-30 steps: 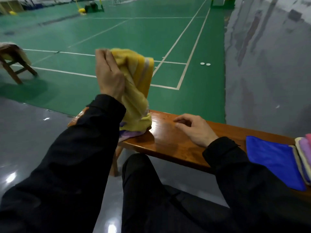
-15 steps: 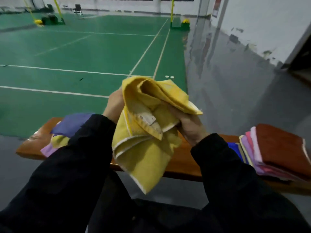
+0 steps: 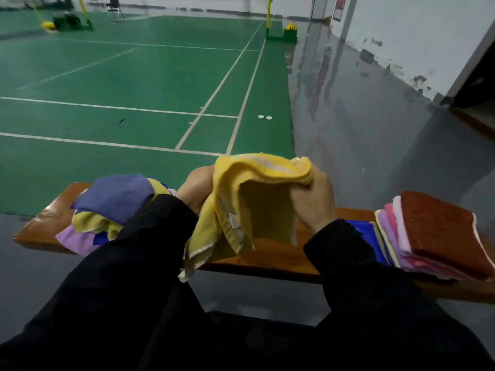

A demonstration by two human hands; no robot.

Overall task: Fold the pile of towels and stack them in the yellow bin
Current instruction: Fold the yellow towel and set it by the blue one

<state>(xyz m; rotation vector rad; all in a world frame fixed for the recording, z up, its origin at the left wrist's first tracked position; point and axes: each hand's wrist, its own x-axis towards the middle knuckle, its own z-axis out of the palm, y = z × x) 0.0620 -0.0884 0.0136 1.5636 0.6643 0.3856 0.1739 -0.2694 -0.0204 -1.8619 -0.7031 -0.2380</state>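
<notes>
Yellow towel (image 3: 249,210) is held bunched above the wooden worktop (image 3: 281,259), between the unfolded pile (image 3: 112,210) at the left and the folded stack (image 3: 439,236) at the right. Left hand (image 3: 195,190) grips its left edge; right hand (image 3: 313,199) has fingers (image 3: 320,183) clenched on the upper right corner. No yellow bin is visible. Recommended: find two adjacent corners, draw the edge taut, shake out creases, keep the label inside, then fold.

We see dim, even light, a glossy grey floor (image 3: 361,129) throwing pale reflections (lines bow at the wide-angle edges), and soft focus.
</notes>
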